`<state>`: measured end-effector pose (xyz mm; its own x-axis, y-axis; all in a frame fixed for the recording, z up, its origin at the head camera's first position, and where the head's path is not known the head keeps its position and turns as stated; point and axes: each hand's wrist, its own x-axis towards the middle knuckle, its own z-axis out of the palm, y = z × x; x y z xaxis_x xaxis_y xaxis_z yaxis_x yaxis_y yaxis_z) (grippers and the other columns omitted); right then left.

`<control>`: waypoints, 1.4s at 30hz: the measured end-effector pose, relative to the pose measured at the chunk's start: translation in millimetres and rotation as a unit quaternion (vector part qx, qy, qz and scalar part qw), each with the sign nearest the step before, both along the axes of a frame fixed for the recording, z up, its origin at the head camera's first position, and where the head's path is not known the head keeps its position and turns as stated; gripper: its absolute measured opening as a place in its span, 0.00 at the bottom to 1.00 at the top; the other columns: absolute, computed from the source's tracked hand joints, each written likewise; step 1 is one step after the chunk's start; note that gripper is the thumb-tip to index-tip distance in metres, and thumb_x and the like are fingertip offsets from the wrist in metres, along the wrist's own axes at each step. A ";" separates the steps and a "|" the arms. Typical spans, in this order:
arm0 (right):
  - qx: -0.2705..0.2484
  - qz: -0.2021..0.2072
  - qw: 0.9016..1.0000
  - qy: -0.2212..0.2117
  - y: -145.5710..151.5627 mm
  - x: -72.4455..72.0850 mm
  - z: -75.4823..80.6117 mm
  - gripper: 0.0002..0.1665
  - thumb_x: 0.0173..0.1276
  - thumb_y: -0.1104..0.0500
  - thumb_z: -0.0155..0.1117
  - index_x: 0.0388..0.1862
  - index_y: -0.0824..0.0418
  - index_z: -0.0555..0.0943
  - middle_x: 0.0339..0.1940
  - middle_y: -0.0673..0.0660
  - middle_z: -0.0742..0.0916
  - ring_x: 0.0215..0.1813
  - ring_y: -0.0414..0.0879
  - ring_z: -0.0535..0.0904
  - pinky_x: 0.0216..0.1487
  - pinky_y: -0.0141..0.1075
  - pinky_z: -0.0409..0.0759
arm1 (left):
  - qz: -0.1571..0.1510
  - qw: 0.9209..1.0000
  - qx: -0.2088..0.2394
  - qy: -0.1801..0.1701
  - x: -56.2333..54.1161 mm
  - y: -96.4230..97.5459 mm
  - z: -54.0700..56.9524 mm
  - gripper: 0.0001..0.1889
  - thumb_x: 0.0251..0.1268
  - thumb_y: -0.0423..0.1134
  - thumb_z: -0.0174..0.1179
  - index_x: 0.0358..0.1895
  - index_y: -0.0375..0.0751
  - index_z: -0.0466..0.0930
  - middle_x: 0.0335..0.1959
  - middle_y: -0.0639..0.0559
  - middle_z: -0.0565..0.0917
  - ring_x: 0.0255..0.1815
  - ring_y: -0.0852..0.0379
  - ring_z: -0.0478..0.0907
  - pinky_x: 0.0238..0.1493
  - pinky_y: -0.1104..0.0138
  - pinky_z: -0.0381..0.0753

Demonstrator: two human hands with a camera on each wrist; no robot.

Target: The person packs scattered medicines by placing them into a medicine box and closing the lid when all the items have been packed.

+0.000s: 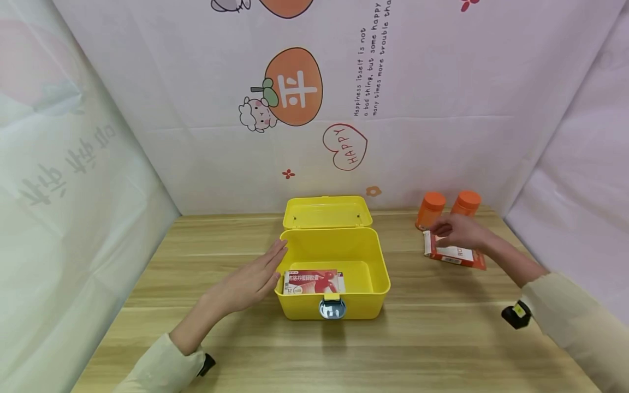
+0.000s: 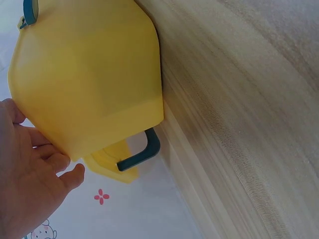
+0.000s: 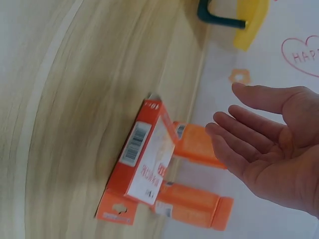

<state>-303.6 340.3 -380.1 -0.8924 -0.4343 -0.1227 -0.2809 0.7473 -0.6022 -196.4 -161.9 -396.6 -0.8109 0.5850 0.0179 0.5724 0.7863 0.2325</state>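
A yellow lidded box point(image 1: 361, 307) stands on the table with its lid point(image 1: 326, 213) tipped back. Inside it, toward the front left, lies a red-and-white medicine box point(image 1: 314, 282). My left hand point(image 1: 243, 284) rests its outstretched fingers against the yellow box's left rim. On the right, my right hand point(image 1: 464, 232) hovers over a second red-and-white medicine box point(image 1: 449, 258) that lies on the table. The right wrist view shows the right hand's fingers point(image 3: 244, 139) loosely bent, apart from that carton point(image 3: 144, 154), and holding nothing.
Two orange bottles point(image 1: 431, 210) stand at the back right, just behind the carton. The yellow box has a clear latch point(image 1: 332, 309) at the front and a dark green handle point(image 2: 142, 157). Printed white cloth point(image 1: 221, 164) rises behind the wooden table point(image 1: 417, 349).
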 end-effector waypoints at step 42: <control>0.164 -0.034 0.986 0.017 37.3 -46.3 -53.2 0.39 0.56 0.56 0.78 0.59 0.77 0.73 0.52 0.75 0.81 0.51 0.67 0.77 0.54 0.61 0.76 | 0.014 1.000 0.003 -0.009 -0.5 0.1 0.3 0.33 0.82 0.50 0.40 0.81 0.42 0.45 0.84 0.54 0.42 0.84 0.55 0.43 0.79 0.55 0.57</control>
<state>-349.9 377.6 -433.3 -0.9243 -0.3143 -0.2163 -0.2386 0.9185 -0.3153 -196.8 -161.8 -396.3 -0.8268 0.5624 0.0066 0.5464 0.8004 0.2466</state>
